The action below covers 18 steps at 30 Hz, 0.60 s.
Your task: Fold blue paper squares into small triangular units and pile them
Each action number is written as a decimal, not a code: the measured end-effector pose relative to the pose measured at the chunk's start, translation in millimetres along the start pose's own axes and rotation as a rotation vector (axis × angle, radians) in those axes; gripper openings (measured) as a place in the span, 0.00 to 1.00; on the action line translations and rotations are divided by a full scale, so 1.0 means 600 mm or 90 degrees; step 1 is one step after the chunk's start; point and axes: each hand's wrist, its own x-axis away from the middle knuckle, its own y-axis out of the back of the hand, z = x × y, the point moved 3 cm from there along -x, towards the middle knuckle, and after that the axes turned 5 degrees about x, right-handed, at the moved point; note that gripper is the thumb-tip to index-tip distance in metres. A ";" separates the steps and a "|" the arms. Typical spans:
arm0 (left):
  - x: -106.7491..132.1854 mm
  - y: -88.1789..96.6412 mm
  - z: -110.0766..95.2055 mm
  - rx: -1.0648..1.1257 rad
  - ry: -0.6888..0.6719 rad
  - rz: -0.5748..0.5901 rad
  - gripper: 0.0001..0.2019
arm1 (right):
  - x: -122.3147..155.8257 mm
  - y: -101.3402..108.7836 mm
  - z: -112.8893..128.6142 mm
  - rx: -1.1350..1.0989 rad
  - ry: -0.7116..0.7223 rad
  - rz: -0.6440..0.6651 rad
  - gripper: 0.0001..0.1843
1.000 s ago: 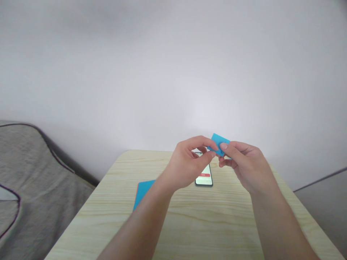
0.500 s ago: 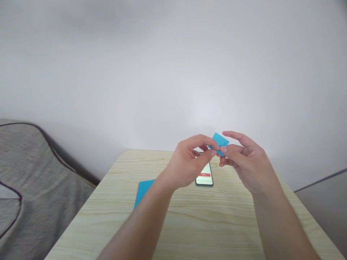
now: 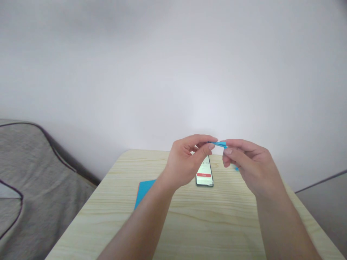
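A small piece of folded blue paper [image 3: 220, 144] is held up above the table, seen nearly edge-on. My left hand [image 3: 187, 159] pinches its left end between thumb and forefinger. At the right end, the thumb and fingers of my right hand [image 3: 249, 162] are closed on it, covering part of the paper. Below and behind the hands a phone [image 3: 204, 177] lies face up, its screen lit with digits and a red button; my left hand hides part of it.
Blue sheets [image 3: 144, 189] with a reddish edge lie on the wooden table [image 3: 206, 224], partly under my left forearm. A small blue scrap [image 3: 236, 168] shows beside my right hand. A white wall [image 3: 173, 72] rises behind; grey fabric [image 3: 43, 187] is at the left.
The folded paper has turned from showing its flat face to nearly edge-on. My right forefinger has come down onto it, and my left fingers have shifted slightly left.
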 end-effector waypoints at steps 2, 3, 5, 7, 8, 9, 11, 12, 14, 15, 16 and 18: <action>0.000 0.001 0.000 0.011 0.009 -0.005 0.12 | 0.004 0.001 0.003 0.071 0.038 -0.052 0.08; 0.000 0.001 -0.001 0.013 0.010 -0.010 0.12 | 0.005 0.001 0.004 0.090 0.053 -0.070 0.07; -0.001 0.002 -0.003 0.018 0.012 -0.021 0.12 | 0.008 0.000 0.005 0.106 0.074 -0.088 0.07; -0.003 0.003 -0.004 0.025 0.015 -0.044 0.12 | 0.009 0.000 0.005 0.109 0.086 -0.099 0.06; -0.003 0.004 -0.004 0.028 0.017 -0.057 0.12 | 0.009 0.000 0.005 0.111 0.089 -0.103 0.07; -0.004 0.004 -0.004 0.028 0.020 -0.068 0.12 | 0.009 0.000 0.005 0.113 0.091 -0.107 0.07; -0.004 0.005 -0.004 0.019 0.024 -0.086 0.12 | 0.008 0.001 0.005 0.116 0.094 -0.115 0.07; -0.004 0.005 -0.004 0.012 0.025 -0.090 0.12 | 0.008 0.001 0.006 0.116 0.095 -0.118 0.08; -0.004 0.004 -0.005 0.002 0.024 -0.089 0.12 | 0.007 0.002 0.006 0.114 0.098 -0.123 0.08; -0.003 0.003 -0.005 -0.002 0.020 -0.088 0.12 | 0.007 0.001 0.007 0.113 0.098 -0.124 0.08; -0.002 0.002 -0.006 -0.005 0.014 -0.085 0.11 | 0.007 0.001 0.008 0.113 0.099 -0.125 0.08; -0.001 0.000 -0.009 -0.024 -0.005 -0.083 0.10 | 0.009 0.000 0.010 0.118 0.101 -0.133 0.08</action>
